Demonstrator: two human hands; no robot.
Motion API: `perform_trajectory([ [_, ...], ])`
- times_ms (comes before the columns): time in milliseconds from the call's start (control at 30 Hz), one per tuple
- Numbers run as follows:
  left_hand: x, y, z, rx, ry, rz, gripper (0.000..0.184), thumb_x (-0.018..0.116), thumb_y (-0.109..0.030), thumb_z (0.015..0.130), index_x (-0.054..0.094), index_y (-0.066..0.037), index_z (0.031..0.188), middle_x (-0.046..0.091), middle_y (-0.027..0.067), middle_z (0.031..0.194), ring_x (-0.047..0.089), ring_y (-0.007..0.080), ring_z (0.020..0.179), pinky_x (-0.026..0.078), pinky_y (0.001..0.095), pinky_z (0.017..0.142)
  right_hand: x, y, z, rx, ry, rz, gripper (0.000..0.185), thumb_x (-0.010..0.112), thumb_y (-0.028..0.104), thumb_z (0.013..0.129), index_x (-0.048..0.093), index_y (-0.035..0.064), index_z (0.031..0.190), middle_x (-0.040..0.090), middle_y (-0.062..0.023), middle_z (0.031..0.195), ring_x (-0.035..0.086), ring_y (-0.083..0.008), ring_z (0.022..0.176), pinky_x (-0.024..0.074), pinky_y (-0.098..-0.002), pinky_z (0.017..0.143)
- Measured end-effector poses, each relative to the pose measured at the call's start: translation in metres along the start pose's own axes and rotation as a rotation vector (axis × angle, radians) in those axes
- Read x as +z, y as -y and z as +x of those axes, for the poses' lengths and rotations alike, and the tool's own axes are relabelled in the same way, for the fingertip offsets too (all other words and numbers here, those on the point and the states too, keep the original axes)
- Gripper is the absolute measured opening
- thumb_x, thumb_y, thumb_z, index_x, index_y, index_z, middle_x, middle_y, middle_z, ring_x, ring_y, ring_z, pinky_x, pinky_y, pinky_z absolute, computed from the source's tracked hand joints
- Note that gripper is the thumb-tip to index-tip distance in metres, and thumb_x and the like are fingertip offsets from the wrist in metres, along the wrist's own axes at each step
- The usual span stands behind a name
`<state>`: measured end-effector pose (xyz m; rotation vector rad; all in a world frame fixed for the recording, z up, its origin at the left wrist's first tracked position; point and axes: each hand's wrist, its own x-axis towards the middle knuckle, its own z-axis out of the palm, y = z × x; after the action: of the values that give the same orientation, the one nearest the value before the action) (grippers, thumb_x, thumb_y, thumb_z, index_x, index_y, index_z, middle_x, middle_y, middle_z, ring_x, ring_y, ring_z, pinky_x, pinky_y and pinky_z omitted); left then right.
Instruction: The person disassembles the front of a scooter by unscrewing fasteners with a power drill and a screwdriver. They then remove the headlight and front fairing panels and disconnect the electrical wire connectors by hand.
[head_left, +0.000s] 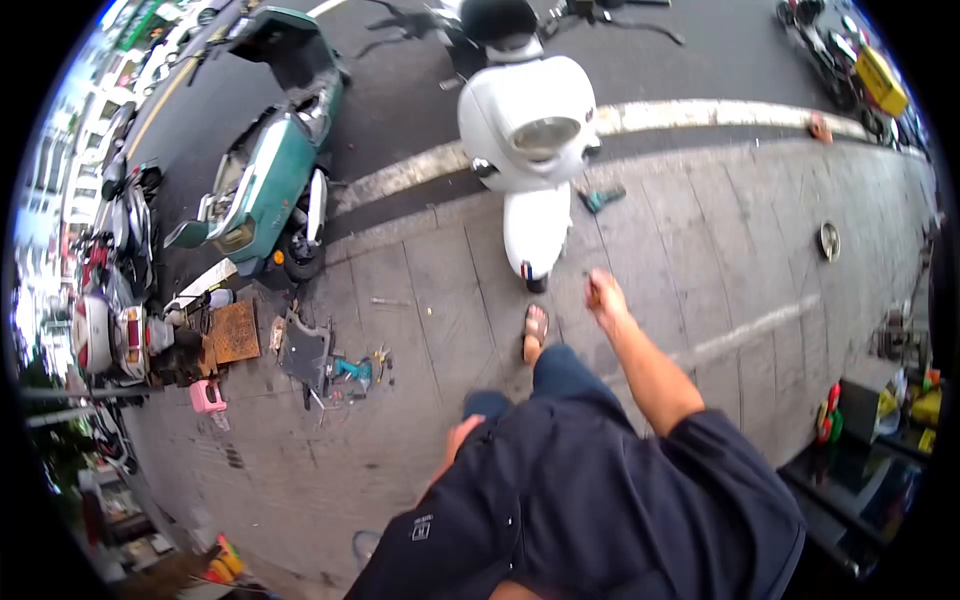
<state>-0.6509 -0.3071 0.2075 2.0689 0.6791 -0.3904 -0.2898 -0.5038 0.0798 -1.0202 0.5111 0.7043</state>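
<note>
My right hand (604,295) is stretched forward over the pavement with its fingers closed. Something small and dark may be at the fingertips, too small to name. Ahead of it stands a white scooter (536,225), its front facing me. A teal power tool (602,198) lies on the pavement beside the scooter's front, beyond my right hand. My left hand (462,437) hangs low by my left thigh, partly hidden by my dark shirt, and its fingers do not show clearly.
A green scooter (272,180) with body panels off stands at the left. Near it lie a teal drill (355,373), a dark panel (305,350), a pink container (207,396) and a rusty board (235,332). A round metal dish (829,242) lies at the right.
</note>
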Motion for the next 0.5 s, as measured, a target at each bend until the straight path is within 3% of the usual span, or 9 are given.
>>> perform_trajectory([
  [133, -0.046, 0.003, 0.058, -0.088, 0.14, 0.08, 0.022, 0.062, -0.023, 0.085, 0.065, -0.01, 0.102, 0.068, 0.0163, 0.085, 0.066, 0.036, 0.082, 0.05, 0.0387, 0.07, 0.077, 0.037, 0.03, -0.056, -0.117, 0.059, 0.018, 0.066, 0.017, 0.09, 0.06, 0.0114, 0.106, 0.06, -0.0013, 0.078, 0.055, -0.0111, 0.062, 0.0476, -0.0315, 0.055],
  [200, -0.07, -0.002, 0.091, 0.072, 0.257, 0.231, 0.02, 0.061, -0.02, 0.085, 0.067, -0.009, 0.1, 0.067, 0.0171, 0.085, 0.069, 0.0273, 0.081, 0.05, 0.0354, 0.071, 0.092, 0.05, 0.047, -0.078, -0.199, 0.012, 0.019, 0.066, 0.017, 0.09, 0.06, 0.0107, 0.107, 0.06, -0.0012, 0.077, 0.054, -0.0102, 0.061, 0.0469, -0.0289, 0.053],
  [233, -0.077, 0.006, 0.105, 0.074, 0.283, 0.255, 0.02, 0.061, -0.02, 0.085, 0.067, -0.009, 0.1, 0.067, 0.0171, 0.085, 0.069, 0.0273, 0.081, 0.05, 0.0354, 0.071, 0.092, 0.051, 0.052, -0.073, -0.221, 0.039, 0.019, 0.066, 0.017, 0.09, 0.06, 0.0107, 0.107, 0.06, -0.0012, 0.077, 0.054, -0.0102, 0.061, 0.0469, -0.0289, 0.053],
  [300, -0.085, 0.046, 0.142, 0.226, 0.517, 0.094, 0.021, 0.059, -0.015, 0.087, 0.067, -0.008, 0.104, 0.067, 0.0145, 0.087, 0.067, 0.0155, 0.082, 0.05, 0.0311, 0.074, 0.096, 0.047, 0.068, -0.099, -0.241, 0.008, 0.019, 0.066, 0.016, 0.09, 0.06, 0.0093, 0.107, 0.059, -0.0012, 0.076, 0.054, -0.0097, 0.059, 0.0462, -0.0265, 0.052],
  [333, -0.086, 0.066, 0.153, 0.185, 0.586, -0.088, 0.024, 0.056, -0.01, 0.088, 0.067, -0.002, 0.107, 0.068, 0.008, 0.093, 0.062, 0.0101, 0.088, 0.049, 0.0279, 0.079, 0.095, 0.042, 0.075, -0.124, -0.25, 0.023, 0.019, 0.066, 0.015, 0.09, 0.06, 0.0084, 0.107, 0.059, -0.0012, 0.074, 0.053, -0.0094, 0.058, 0.0457, -0.0262, 0.051],
  [367, -0.104, 0.07, 0.161, -0.033, 0.627, -0.403, 0.023, 0.055, -0.011, 0.092, 0.065, 0.002, 0.108, 0.068, 0.0023, 0.099, 0.062, 0.0125, 0.092, 0.048, 0.0267, 0.083, 0.093, 0.036, 0.082, -0.128, -0.246, 0.051, 0.021, 0.066, 0.015, 0.09, 0.06, 0.0084, 0.109, 0.058, -0.001, 0.075, 0.053, -0.0095, 0.059, 0.0458, -0.0263, 0.051],
  [467, -0.17, -0.011, 0.179, -0.102, 0.768, -0.301, 0.028, 0.055, -0.019, 0.098, 0.065, 0.004, 0.11, 0.067, 0.0019, 0.104, 0.061, 0.0114, 0.095, 0.048, 0.0271, 0.085, 0.101, 0.029, 0.077, -0.116, -0.262, 0.115, 0.023, 0.065, 0.018, 0.091, 0.059, 0.0085, 0.111, 0.057, -0.0009, 0.079, 0.053, -0.0099, 0.063, 0.047, -0.0277, 0.056],
  [500, -0.185, -0.02, 0.191, -0.281, 0.798, -0.42, 0.028, 0.054, -0.022, 0.099, 0.065, 0.001, 0.11, 0.066, -0.0003, 0.098, 0.06, 0.0083, 0.088, 0.048, 0.0251, 0.081, 0.104, 0.024, 0.077, -0.119, -0.267, 0.146, 0.023, 0.064, 0.018, 0.091, 0.059, 0.009, 0.112, 0.057, -0.0009, 0.08, 0.053, -0.0102, 0.064, 0.0471, -0.0283, 0.058],
])
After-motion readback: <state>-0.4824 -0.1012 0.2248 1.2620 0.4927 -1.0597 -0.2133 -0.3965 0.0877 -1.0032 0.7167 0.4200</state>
